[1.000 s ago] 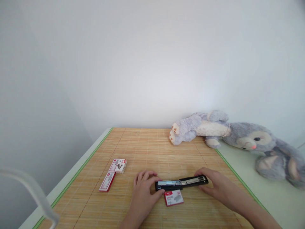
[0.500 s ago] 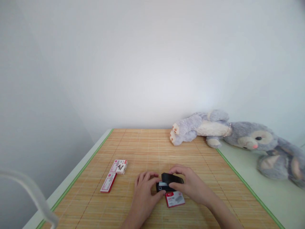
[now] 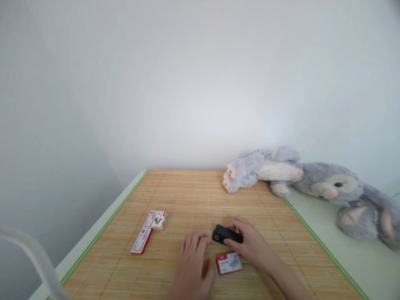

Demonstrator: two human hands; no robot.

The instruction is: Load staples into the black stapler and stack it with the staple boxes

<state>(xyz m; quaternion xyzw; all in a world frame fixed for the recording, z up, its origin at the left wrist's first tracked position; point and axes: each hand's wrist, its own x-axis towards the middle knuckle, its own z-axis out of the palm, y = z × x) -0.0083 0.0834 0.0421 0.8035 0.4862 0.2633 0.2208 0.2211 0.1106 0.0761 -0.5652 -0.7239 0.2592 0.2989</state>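
Stapler (image 3: 225, 234) now folded shut under right hand (image 3: 250, 243); left hand (image 3: 194, 262) withdrawn.

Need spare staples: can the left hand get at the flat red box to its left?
Probably yes. The left hand rests, seemingly empty, on the bamboo mat, and only bare mat lies between it and the flat red box.

Stapler (image 3: 225, 234): plain black. Near box (image 3: 229, 263): red border, white face with grey print. Far box (image 3: 155, 219), toward the mat's left edge: white with red trim and a dark mark. Flat box (image 3: 141, 241), just below it: red frame, white panel. Mat (image 3: 187, 196): tan bamboo slats, darker stitch lines, green edge binding. Table (image 3: 359, 258): pale off-white. Plush rabbit (image 3: 312, 179), at the table's far right: grey, with cream belly and muzzle, pink nose and paw pads. Wall (image 3: 200, 83): white.
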